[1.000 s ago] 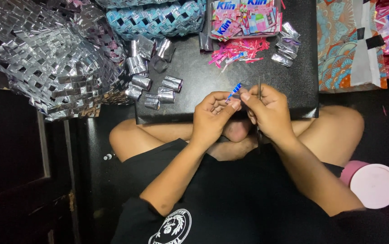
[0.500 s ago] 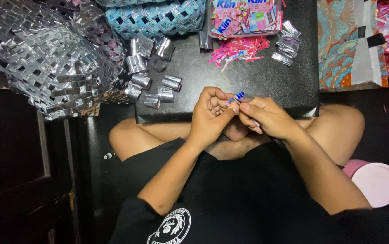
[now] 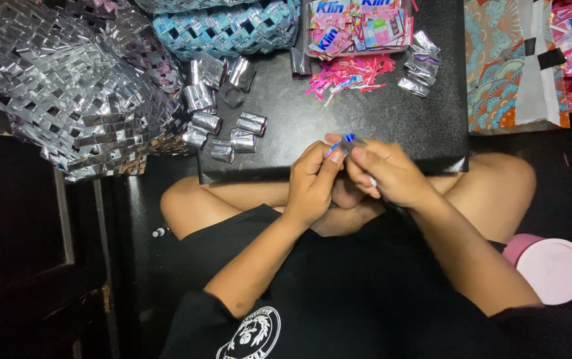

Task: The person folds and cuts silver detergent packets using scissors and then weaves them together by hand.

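Black board (image 3: 392,126), pink sachets (image 3: 359,26) top, blue-silver strip (image 3: 345,141) between hands

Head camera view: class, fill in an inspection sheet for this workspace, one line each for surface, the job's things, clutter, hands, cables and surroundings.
Surface: black board resting across the crossed legs.
Job's things: small folded wrapper strip, blue and silver, pinched between both hands.
Clutter: silver folded pieces; pink strips; tray of wrappers.
Hands: left hand and right hand meet on the strip.
Cables: nothing seen.
Surroundings: silver woven mat; blue woven piece; pink lidded tub; patterned bag.
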